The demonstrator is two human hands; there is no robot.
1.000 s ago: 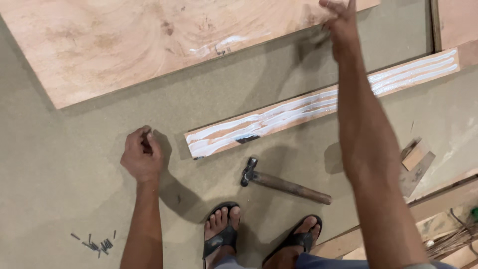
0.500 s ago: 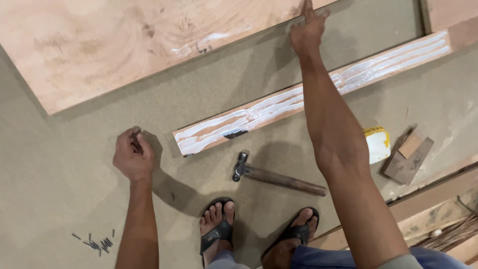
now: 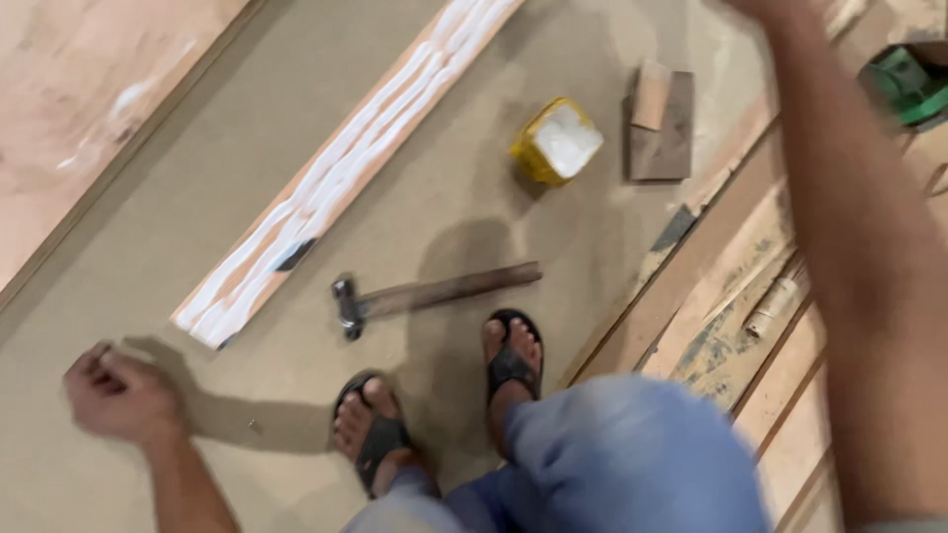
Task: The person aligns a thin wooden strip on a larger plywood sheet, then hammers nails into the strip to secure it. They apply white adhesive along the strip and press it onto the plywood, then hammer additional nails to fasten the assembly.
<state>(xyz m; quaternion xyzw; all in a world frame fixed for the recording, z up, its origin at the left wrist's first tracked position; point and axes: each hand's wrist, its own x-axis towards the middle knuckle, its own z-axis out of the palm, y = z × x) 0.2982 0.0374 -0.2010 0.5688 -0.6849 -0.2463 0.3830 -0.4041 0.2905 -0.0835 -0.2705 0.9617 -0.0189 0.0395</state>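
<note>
Left hand (image 3: 117, 393) curled into a loose fist on the grey floor (image 3: 474, 227), contents not discernible. Just right: glue-striped wooden strip (image 3: 346, 173), lying diagonally, near end close to the fist. Next: hammer (image 3: 434, 293) flat on the floor, head toward the strip, ahead of sandalled feet (image 3: 444, 395). Further right: yellow glue tub (image 3: 558, 140), wood blocks (image 3: 662, 123). Right hand out of view past the top edge; grip undeterminable.

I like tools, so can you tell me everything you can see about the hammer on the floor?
The hammer lies flat on the greyish-brown floor, with nobody touching it. It has a dark metal head at its left end and a long, brown, worn-looking wooden handle running right and slightly upward. It rests just in front of the person's sandalled feet, beside the near end of a long wooden strip smeared with white paste. A shadow falls across the handle.
</note>
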